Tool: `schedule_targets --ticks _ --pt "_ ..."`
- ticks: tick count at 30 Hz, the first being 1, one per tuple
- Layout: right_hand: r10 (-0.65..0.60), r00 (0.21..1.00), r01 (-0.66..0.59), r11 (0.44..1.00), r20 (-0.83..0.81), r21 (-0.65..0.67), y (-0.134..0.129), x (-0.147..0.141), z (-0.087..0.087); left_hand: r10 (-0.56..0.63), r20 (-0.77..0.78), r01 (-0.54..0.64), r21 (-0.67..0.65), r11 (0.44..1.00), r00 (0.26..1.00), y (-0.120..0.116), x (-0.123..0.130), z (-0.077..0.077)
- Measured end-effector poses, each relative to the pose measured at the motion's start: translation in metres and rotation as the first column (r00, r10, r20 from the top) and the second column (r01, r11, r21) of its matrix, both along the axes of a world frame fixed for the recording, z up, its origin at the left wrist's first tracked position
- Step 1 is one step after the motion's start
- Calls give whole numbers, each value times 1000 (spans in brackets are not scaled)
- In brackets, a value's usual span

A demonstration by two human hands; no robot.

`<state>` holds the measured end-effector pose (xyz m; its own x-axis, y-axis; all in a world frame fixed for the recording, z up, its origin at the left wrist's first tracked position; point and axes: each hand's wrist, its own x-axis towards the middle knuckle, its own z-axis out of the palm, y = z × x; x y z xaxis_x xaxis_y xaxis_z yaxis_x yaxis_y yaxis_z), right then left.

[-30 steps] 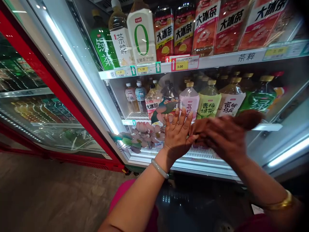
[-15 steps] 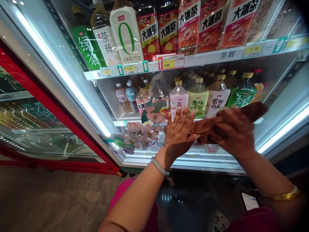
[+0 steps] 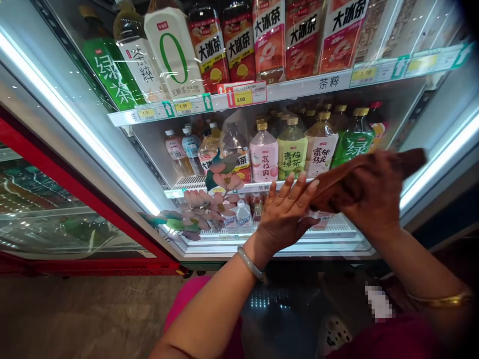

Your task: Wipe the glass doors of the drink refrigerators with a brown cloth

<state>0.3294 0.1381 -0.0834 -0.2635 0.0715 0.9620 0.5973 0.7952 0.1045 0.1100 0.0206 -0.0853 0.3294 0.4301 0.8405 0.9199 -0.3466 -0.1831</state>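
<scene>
My right hand (image 3: 379, 197) is closed around a brown cloth (image 3: 339, 179), which is bunched up with one end sticking out to the right. Fingers extended, my left hand (image 3: 282, 212) lies flat against or just before the cooler's glass door, its fingertips close to the cloth's left end. Whether the palm touches the glass, I cannot tell. Left of that hand is a pink lotus-flower sticker (image 3: 205, 207) with green leaves, seemingly on the glass. Behind the glass, a pink bottle (image 3: 264, 154), a light green bottle (image 3: 292, 152) and several others stand on the middle shelf.
Large tea bottles, including a white one with a green zero (image 3: 170, 55), fill the upper shelf above price tags (image 3: 243, 98). A red-framed cooler (image 3: 112, 219) adjoins on the left. Below are the tiled floor (image 3: 93, 314) and a perforated shoe (image 3: 335, 334).
The camera view has shifted, so the shelves and bottles sit further left. My right hand has moved slightly right with the cloth relative to the bottles; my left hand is lower and further right against them.
</scene>
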Motion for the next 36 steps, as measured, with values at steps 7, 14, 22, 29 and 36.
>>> schedule_targets --ticks 7,14,22,29,36 --pt "5 997 4 995 83 -103 -16 -15 -13 13 -73 -22 -116 993 997 -3 22 2" --pt "-101 987 118 984 127 -131 -15 7 -5 51 -78 -62 -141 988 996 11 46 -11" --pt "-164 984 172 977 73 -123 -8 21 2 90 -61 -94 -76 993 994 21 55 -3" --pt "-207 958 194 977 -198 -83 4 53 8 107 -132 -117 -72 991 986 27 46 -14" --pt "-33 994 16 986 -104 -169 -26 6 -4 94 -115 -107 -112 988 989 34 67 -16"
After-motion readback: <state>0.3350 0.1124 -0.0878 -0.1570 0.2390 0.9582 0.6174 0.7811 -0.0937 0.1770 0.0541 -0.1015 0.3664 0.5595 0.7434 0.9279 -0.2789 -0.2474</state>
